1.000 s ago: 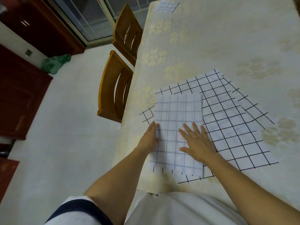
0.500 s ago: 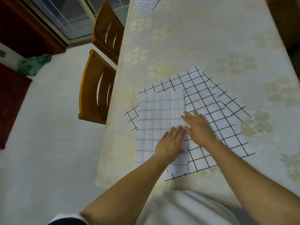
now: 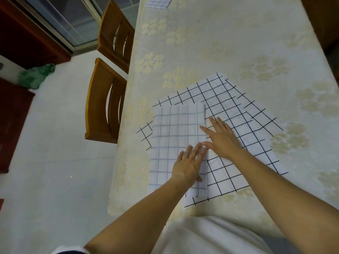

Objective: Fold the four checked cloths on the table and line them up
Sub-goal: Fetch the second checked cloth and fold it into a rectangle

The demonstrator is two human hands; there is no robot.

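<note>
A person looks down at a table (image 3: 220, 43) covered in cream fabric with a pale flower pattern. In front of them lies one folded cloth (image 3: 174, 129), white with thin blue-grey checks, a long upright rectangle near the table's edge.

Both hands are flat with straight fingers and grip nothing. The left hand (image 3: 189, 162) presses palm-down on the folded cloth, low on its right side, fingertips close to its right edge. The right hand (image 3: 222, 138) rests just right of the folded cloth with fingers spread, its thumb and forefinger touching that cloth's right edge. The two hands nearly meet there.

Under the folded cloth, and spreading out to its right and beyond it, lie the black-checked cloths (image 3: 229, 99), white with bold black lines. Two overlapping layers can be counted, with the lower layer (image 3: 260, 116) showing farther right. A small piece also pokes out left of the folded cloth; which layer it belongs to cannot be told.

Far beyond the folded cloth, at the table's far end, sits one small folded cloth (image 3: 157, 2) with the same blue-grey checks, partly cut off by the frame.

Left of the folded cloth, two wooden chairs (image 3: 104, 103) stand pushed up to the table. Farther left, one green bag (image 3: 35, 75) lies on the pale floor.
</note>
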